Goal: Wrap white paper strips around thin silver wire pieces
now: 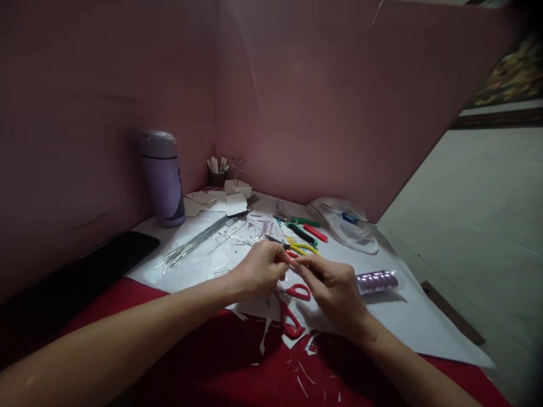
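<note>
My left hand (263, 267) and my right hand (335, 282) are close together over the white paper (428, 316). Both have their fingers pinched, nearly touching each other. Whatever lies between the fingertips is too small to make out. Below and between them are red-handled scissors (299, 291), with the blades partly hidden by my left hand. Just beyond the fingers lie yellow-handled pliers (306, 249). Thin purple pieces (267, 228) and wire scraps are scattered behind my left hand. A shiny purple roll (377, 281) rests to the right of my right hand.
A purple tumbler (163, 181) stands at the left, behind a bundle of thin wires (193, 244). Green-handled pliers (302, 233), a red tool (316, 232) and a clear plastic bag (345, 223) lie farther back. Paper scraps (265, 336) litter the red cloth (212, 362). Pink walls rise behind.
</note>
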### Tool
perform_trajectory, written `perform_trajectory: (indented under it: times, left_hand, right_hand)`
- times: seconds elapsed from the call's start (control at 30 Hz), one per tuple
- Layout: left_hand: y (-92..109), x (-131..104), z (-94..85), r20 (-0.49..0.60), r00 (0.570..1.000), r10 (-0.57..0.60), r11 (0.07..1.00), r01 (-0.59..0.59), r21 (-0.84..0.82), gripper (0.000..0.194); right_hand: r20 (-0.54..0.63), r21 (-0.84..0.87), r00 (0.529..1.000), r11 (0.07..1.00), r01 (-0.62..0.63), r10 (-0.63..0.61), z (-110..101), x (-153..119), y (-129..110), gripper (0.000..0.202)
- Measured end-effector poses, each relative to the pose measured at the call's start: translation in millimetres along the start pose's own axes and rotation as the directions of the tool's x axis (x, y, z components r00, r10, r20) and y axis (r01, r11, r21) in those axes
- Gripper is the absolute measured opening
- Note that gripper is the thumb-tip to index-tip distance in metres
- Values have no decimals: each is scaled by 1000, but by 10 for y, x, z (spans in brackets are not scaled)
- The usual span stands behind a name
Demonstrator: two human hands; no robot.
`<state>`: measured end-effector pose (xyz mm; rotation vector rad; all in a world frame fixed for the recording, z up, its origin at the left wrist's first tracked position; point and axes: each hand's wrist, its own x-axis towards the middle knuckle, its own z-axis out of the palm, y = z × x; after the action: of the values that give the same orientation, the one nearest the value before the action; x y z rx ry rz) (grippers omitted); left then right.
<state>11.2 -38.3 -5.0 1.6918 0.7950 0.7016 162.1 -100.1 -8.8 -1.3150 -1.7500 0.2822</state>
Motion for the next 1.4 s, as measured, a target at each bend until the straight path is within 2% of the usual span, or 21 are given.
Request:
perform_trajectory:
  times: [0.07,0.17,0.27,0.47,0.57,0.63,0.7,0.77,0.83,0.9,0.93,1.0,1.07,1.13,1.2,1.3,1.4]
  left_hand:
    - [35,-14,-6,110,994,-24,995,35,-92,4]
    - [67,-27,-31,206,978,-42,967,92,-239,9]
    - [55,-25,-55,276,959,-69,920,168,-353,12]
    - [36,-4,-54,275,955,-110,841,237,-487,1]
    - [52,-6,-40,244,964,-108,851,216,-479,3]
    - [66,-10,-29,182,978,-101,875,174,-451,6]
    - [78,-11,-18,83,993,-89,901,116,-419,6]
    - [82,-4,-10,-11,997,-74,921,64,-385,4]
    - [66,12,-6,-79,996,-51,942,22,-336,6]
    - [33,30,-5,-123,992,-36,970,5,-242,9]
    - [14,38,-4,-141,990,-28,984,3,-179,10]
    - [-20,43,0,-142,990,-9,999,3,-39,12]
    - [-30,32,9,-82,997,3,1000,0,32,14]
    - [-8,11,17,40,999,-14,1000,15,-17,12]
    - [36,-10,16,140,990,-32,990,51,-129,7]
    - [100,-27,-4,144,990,-14,969,49,-243,6]
    - [128,-19,-23,94,995,-22,948,51,-313,6]
  right_hand:
    - [76,133,992,985,-106,97,-69,85,47,16]
    - [245,327,935,885,-330,258,-107,170,115,20]
    - [299,403,883,791,-460,361,-78,184,152,23]
    - [311,502,857,695,-515,410,-22,161,191,26]
    - [334,539,842,647,-539,423,4,141,199,26]
    - [340,555,840,630,-543,424,41,120,193,25]
    - [324,563,852,640,-524,412,94,93,175,23]
    - [261,539,883,700,-468,390,154,53,136,21]
    - [171,448,931,816,-365,323,202,-3,74,18]
    - [114,274,975,937,-216,191,214,-67,-2,19]
    - [101,171,989,977,-124,108,203,-93,-38,20]
    - [79,-12,996,999,47,-46,143,-116,-89,21]
    - [33,-101,992,988,121,-118,52,-81,-92,19]
    - [-33,-52,998,997,49,-51,-39,2,-42,17]
    - [-28,111,993,987,-115,119,-96,95,41,16]
    - [123,357,938,868,-345,323,-81,168,158,20]
    - [227,478,914,780,-405,336,34,128,200,23]
